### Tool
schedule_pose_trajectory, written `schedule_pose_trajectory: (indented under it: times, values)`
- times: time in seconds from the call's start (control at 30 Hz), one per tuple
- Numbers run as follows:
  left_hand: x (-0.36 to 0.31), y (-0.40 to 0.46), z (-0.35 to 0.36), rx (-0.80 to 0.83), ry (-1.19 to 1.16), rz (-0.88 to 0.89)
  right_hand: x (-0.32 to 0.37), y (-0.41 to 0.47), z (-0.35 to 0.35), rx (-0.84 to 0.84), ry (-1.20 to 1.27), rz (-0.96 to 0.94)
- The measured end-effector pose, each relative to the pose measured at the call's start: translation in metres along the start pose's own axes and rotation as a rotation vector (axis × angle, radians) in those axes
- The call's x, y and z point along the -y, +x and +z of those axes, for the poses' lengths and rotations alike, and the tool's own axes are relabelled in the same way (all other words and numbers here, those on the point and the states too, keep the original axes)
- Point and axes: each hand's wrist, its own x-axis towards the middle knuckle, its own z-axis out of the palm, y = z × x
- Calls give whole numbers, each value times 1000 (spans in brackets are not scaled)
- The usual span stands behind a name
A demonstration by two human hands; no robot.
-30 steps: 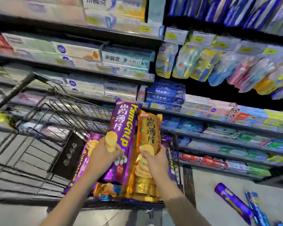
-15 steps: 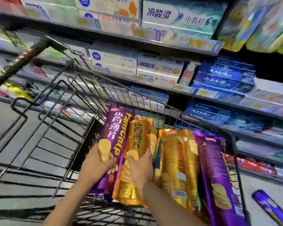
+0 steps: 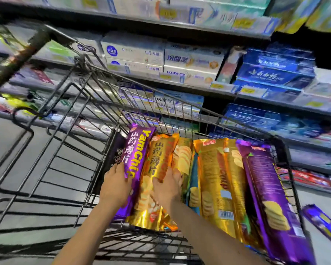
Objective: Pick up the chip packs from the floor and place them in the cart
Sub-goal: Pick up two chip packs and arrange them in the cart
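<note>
Both hands are inside the black wire cart [image 3: 96, 81]. My left hand [image 3: 116, 185] grips a purple chip pack [image 3: 137, 150] marked YamChip at the cart's left end. My right hand [image 3: 167, 185] holds a gold chip pack [image 3: 157, 161] right beside it. Both packs lie lengthwise among other packs in the cart: a gold pack [image 3: 218, 173] showing its back and a long purple pack [image 3: 266, 184] along the right side. One more purple pack [image 3: 323, 223] lies on the floor to the right of the cart.
Store shelves [image 3: 180, 81] stacked with white and blue boxes run close behind the cart. The cart's black handle bar [image 3: 17, 60] slants at upper left, with its folded wire seat frame [image 3: 36, 150] on the left. Grey floor shows on both sides.
Both hands have lowered the purple and gold packs from upright above the cart down into it, beside the other packs. My view has tilted down and closer to the cart.
</note>
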Motion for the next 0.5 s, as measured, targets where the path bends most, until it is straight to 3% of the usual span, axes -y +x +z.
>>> schedule_pose_trajectory:
  times: [0.1,0.27,0.5]
  values:
    - [-24,-3,-23,-3,23,82,6,-12,-41,-12,-72,-97]
    - [-114,-20,-76,-24,250,356,11,-37,-137,-136,-224,-238]
    - [-282,-73,-100,-88,471,785,-51,-87,-289,-393,-340,-173]
